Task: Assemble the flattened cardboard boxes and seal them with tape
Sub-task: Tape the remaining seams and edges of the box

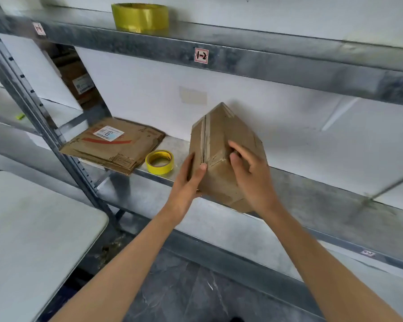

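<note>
We're at a grey metal rack (289,63) set against a white wall (149,89), with a dark stone-look floor (191,287) underneath and a pale table (33,228) off to the left. On the upper shelf (242,34) sits a big tape roll (140,18), shiny yellow, and a small label (201,56) reading 1-2 is stuck to the front rail below it. On the middle shelf (323,189) lies a piece of flattened cardboard (113,144) carrying a white sticker and a red stripe, and just to its right a small tape roll (159,161), yellow, lies flat. Now the box (221,147): brown, closed up, tipped on its corner so one point aims at the wall, its lowest corner down at the shelf's front edge. A strip of tape runs along the seam on its upper left face, and more tape crosses the near edges. The left hand (186,182) grips the left side, thumb pressed on the near edge at the seam. The right hand (251,177) clasps the right face, fingers bent over it, thumb on the front.
</note>
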